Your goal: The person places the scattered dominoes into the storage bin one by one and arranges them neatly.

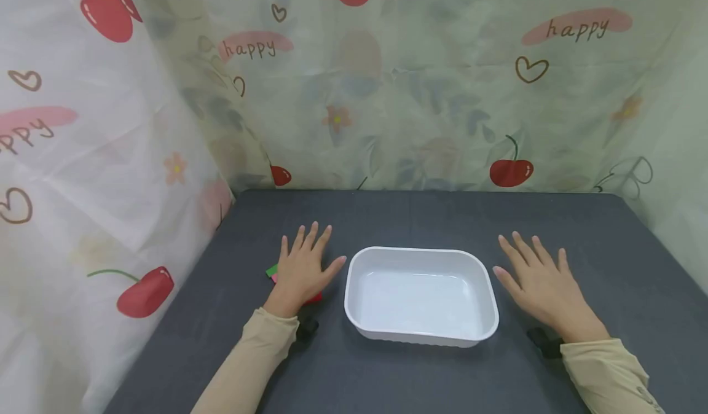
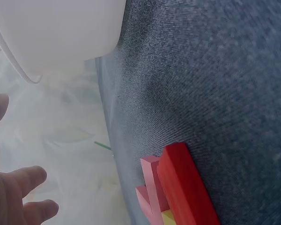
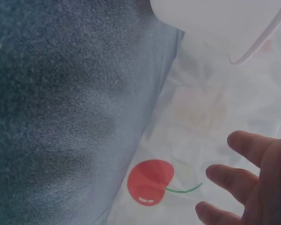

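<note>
Colored blocks (image 2: pixel 177 187) lie partly hidden beneath the left hand (image 1: pixel 302 274), toward the left edge of the table (image 1: pixel 409 380), near one white tray (image 1: pixel 420 303) midway between its side edges. I count one red piece (image 2: pixel 185 185), one yellow piece (image 2: pixel 168 217), one green piece (image 1: pixel 271 271), and pink (image 2: pixel 155 190) that could be one or two. Both hands, the right hand (image 1: pixel 546 291) beyond the tray, spread empty, seemingly poised before handling; lifting a block would call for left fingers lowering and closing.
</note>
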A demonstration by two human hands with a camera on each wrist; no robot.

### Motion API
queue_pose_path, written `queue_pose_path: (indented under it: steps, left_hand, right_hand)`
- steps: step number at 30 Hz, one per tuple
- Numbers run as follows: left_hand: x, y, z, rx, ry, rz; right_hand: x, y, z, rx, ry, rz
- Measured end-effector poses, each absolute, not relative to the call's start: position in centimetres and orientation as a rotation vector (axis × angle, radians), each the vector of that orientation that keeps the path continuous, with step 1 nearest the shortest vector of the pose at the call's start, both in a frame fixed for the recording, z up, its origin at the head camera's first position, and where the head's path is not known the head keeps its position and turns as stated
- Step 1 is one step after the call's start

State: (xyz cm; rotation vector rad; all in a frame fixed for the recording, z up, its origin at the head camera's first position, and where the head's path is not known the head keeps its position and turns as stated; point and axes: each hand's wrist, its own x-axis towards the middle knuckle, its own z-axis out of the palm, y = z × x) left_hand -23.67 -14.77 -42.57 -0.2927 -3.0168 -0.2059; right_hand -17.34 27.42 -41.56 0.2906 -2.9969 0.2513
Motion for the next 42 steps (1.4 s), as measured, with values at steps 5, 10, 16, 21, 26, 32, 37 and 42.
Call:
queue_pose_path:
  steps: [5,10,16,21,26,32,37,42]
  left_hand:
    - [-23.6,-14.7,-42.1,-0.316,-3.036,-0.219]
    - [-23.5,-14.6,-41.7,-0.392,-3.049,-0.289]
    - [-23.4,-14.4,-41.5,-0.409,-3.067,-0.422]
    - [-23.6,-14.4,-41.6,-0.347,-3.104,-0.52]
    - [-23.7,-14.5,-41.6,-0.326,-3.112,-0.593]
    - [-23.7,-14.7,-41.5,-0.328,-3.101,-0.703]
    - [-23.6,-14.9,-41.3,-0.293,-3.095,-0.798]
    - [-23.5,-15.2,-41.3,-0.271,-3.078,-0.882]
  right_hand:
    - [-17.4,27.4,-41.2,0.317,-3.033,0.28]
    - [-17.6,27.3,-41.5,0.352,-3.09,0.277]
    - [-17.8,27.0,-41.5,0.368,-3.107,0.332]
    - [-17.7,26.8,-41.2,0.282,-3.103,0.488]
    - [-17.7,26.7,-41.2,0.221,-3.054,0.661]
    - [-17.4,26.3,-41.3,0.164,-2.983,0.873]
    - [-17.0,25.9,-41.3,0.097,-2.906,1.065]
    - [-18.0,26.7,-43.6,0.059,-2.803,1.26]
